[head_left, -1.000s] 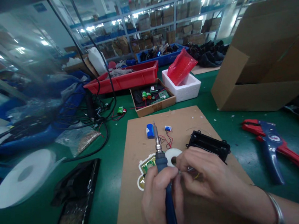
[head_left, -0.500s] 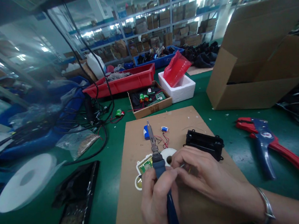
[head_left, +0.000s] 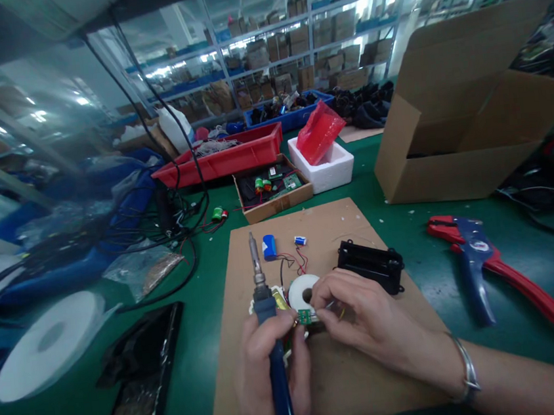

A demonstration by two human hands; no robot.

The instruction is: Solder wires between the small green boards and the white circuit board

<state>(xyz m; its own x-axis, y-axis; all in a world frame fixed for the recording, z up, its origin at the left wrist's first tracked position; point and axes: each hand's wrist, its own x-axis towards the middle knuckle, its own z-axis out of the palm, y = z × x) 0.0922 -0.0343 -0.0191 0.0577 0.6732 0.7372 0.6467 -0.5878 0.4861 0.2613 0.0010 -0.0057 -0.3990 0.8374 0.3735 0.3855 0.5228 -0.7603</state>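
Note:
My left hand (head_left: pixel 272 373) is closed round a blue-handled soldering iron (head_left: pixel 266 307), its metal tip pointing up and away. Between that hand's thumb and forefinger is one end of a small green circuit board (head_left: pixel 305 317). At the board's other side, my right hand (head_left: pixel 368 317) pinches its thin leads with thumb and fingertips. Just behind the fingers lies a white round disc (head_left: pixel 299 295) with a dark centre hole. A white-edged assembly (head_left: pixel 280 297) is partly hidden under my left hand. A black plastic housing (head_left: pixel 369 266) lies beyond my right hand.
A cardboard sheet (head_left: pixel 258 407) covers the green bench (head_left: pixel 201 387). On it sit a blue battery pack (head_left: pixel 269 248) and a small blue part (head_left: pixel 300 240) with wires. Red-blue wire strippers (head_left: pixel 477 249) lie right. Behind stand a parts box (head_left: pixel 281 202), foam box (head_left: pixel 328 174) and carton (head_left: pixel 462 175).
My hands have drawn slightly apart, and the small green board now shows between them. The soldering iron has shifted left with my left hand. The view has turned slightly.

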